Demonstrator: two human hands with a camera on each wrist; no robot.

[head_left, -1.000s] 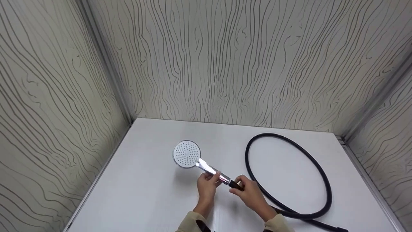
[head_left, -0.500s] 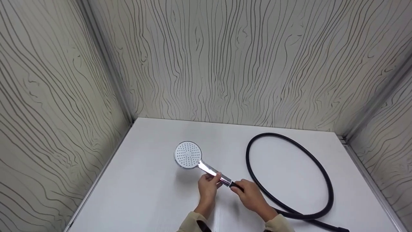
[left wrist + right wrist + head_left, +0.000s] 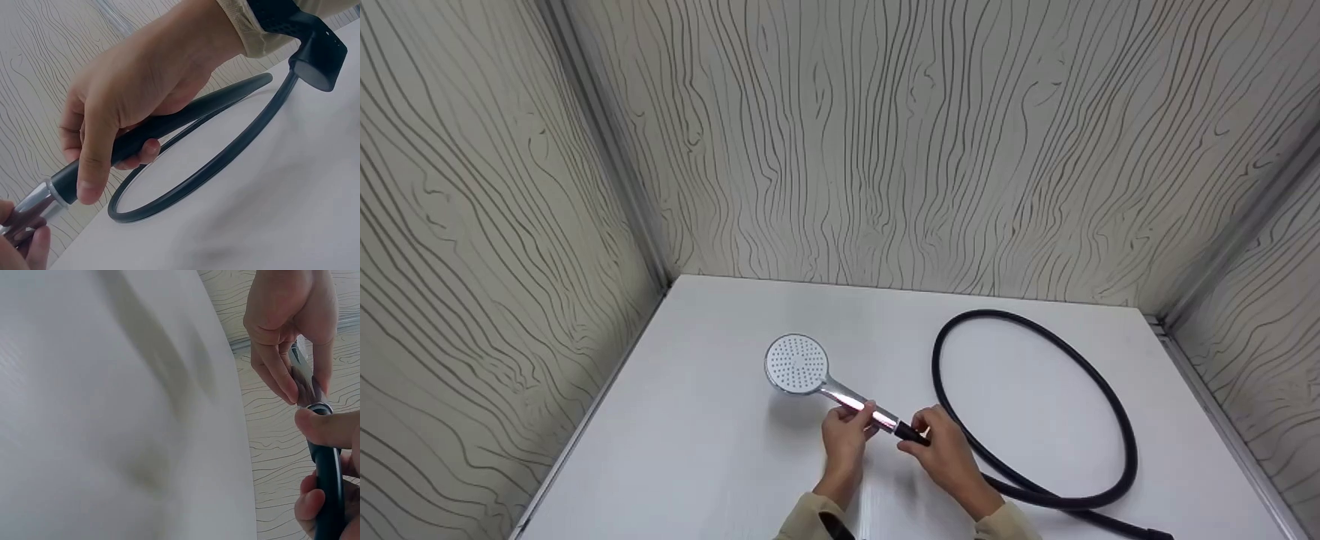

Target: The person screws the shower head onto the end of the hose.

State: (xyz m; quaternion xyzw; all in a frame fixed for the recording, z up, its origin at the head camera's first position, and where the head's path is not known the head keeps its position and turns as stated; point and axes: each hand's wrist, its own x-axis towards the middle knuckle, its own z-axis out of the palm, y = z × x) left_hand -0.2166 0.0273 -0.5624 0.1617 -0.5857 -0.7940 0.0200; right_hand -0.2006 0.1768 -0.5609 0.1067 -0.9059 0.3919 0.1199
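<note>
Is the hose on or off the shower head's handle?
Apparently on: in both wrist views the black hose meets the chrome handle end to end, no gap showing. Whether it is screwed tight, I cannot tell.

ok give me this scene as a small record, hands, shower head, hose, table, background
left hand: grips the shower head by its handle
right hand: grips the hose near one end
shower head: silver, round, dotted white face showing
joint: hose end meets handle end; tightness can't be told
hose: black, looped on the right
table: white
walls: pale, wavy wood-grain lines
</note>
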